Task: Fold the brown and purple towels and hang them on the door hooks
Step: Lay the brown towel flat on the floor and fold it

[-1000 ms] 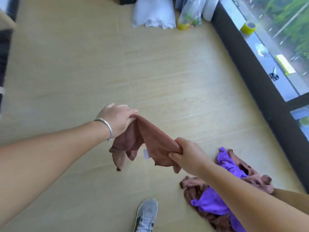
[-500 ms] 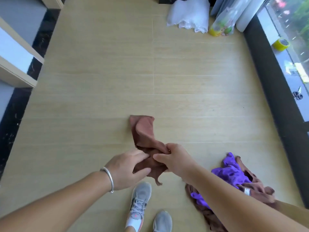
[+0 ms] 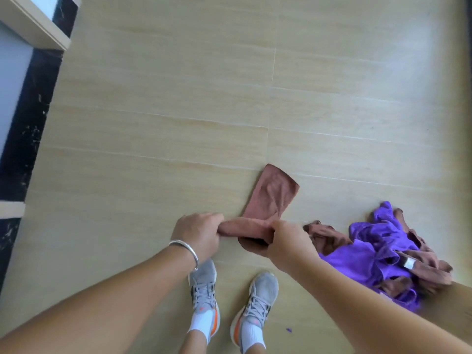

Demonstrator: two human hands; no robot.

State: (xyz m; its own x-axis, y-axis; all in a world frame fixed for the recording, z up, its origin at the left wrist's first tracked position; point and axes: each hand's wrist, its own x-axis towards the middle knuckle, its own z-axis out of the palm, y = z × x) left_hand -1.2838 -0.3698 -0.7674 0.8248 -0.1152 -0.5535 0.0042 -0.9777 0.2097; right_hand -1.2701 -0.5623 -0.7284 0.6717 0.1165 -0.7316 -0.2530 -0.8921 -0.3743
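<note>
Brown towel folded into a narrow strip, held above the floor. Left hand and right hand each clench its near end. Pile of purple and brown towels lies right of the shoes.

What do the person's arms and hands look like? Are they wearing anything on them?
Both arms are bare, with no sleeves showing. The left hand has a thin, shiny silver bangle around its wrist. The right hand wears nothing: no ring, watch or glove shows.
</note>
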